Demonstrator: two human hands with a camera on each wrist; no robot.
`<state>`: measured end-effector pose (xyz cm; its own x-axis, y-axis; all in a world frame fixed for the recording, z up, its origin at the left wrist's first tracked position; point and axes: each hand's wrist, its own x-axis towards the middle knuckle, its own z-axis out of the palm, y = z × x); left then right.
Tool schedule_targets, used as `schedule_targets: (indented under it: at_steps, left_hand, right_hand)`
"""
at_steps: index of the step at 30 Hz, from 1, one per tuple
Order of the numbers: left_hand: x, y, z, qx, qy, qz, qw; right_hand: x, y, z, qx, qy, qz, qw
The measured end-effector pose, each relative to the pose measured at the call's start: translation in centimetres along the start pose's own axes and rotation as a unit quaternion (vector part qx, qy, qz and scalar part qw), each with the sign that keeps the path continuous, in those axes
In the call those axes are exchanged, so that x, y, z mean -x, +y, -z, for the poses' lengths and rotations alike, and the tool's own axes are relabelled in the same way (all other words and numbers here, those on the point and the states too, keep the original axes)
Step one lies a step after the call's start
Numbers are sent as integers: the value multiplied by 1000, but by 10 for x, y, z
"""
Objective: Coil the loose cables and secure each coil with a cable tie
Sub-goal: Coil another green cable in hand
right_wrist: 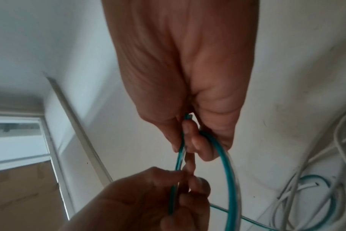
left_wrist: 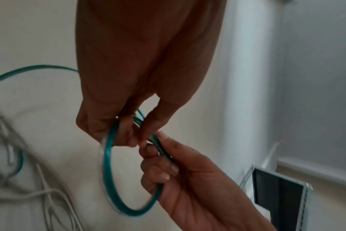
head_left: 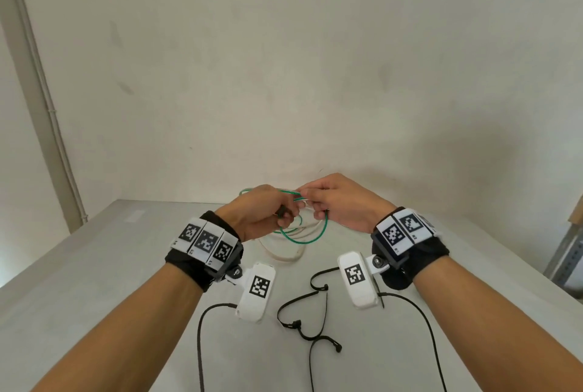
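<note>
A green cable [head_left: 310, 235] is held above the grey table [head_left: 94, 297] between both hands. My left hand [head_left: 268, 213] pinches its strands, with fingers and thumb curled round them [left_wrist: 128, 132]. My right hand [head_left: 328, 202] grips the same green cable [right_wrist: 230, 179] just to the right, and a round loop [left_wrist: 109, 171] hangs below the two hands. A white cable [head_left: 284, 257] lies loose on the table under the loop. Several black cable ties [head_left: 303, 325] lie on the table nearer to me, between my forearms.
The table stands against a plain wall [head_left: 284, 76]. A metal shelf frame [head_left: 564, 252] stands beyond the table's right edge. More loose white cable [right_wrist: 306, 195] and a green stretch lie tangled on the table by the wall.
</note>
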<state>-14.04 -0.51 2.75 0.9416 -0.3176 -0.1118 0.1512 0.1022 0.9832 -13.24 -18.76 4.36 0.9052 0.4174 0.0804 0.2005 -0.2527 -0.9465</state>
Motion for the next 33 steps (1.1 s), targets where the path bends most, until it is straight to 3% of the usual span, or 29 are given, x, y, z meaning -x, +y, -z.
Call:
schedule_targets:
  at_steps: [2, 3, 6, 7, 8, 12, 15, 17, 20, 25, 27, 33]
  left_hand:
    - [2, 1, 6, -120, 44, -37, 991]
    - [4, 3, 10, -214, 82, -62, 971]
    - [14, 16, 10, -389, 240, -214, 863]
    - [15, 22, 8, -406, 250, -263, 839]
    - [14, 27, 7, -423, 225, -276, 834]
    - [2, 39, 0, -373, 10, -108, 921]
    - [-2, 42, -4, -257, -50, -44, 964]
    - [-4, 42, -3, -223, -74, -31, 971]
    - [-5, 41, 0, -177, -73, -45, 981]
    - [-6, 35, 0, -130, -68, -62, 987]
    - [-6, 32, -3, -88, -74, -76, 990]
    - [-5, 20, -4, 29, -83, -69, 994]
  right_hand:
    - [-2, 3, 4, -49, 18, -2, 999]
    - [-2, 4, 7, -67, 22, -1, 998]
    - [0, 4, 12, -66, 1, 12, 998]
    - [1, 3, 12, -59, -11, 14, 998]
    - [2, 2, 12, -56, -21, 17, 998]
    - [-1, -7, 13, -47, -12, 63, 997]
    - [-4, -5, 14, -71, 59, 90, 992]
    - [-2, -3, 14, -34, 116, 125, 985]
    - [-1, 0, 17, 106, 161, 181, 964]
    - [-6, 10, 20, 274, 226, 197, 914]
    - [-9, 12, 19, 276, 253, 184, 909]
    - [-8, 10, 11, 183, 271, 113, 938]
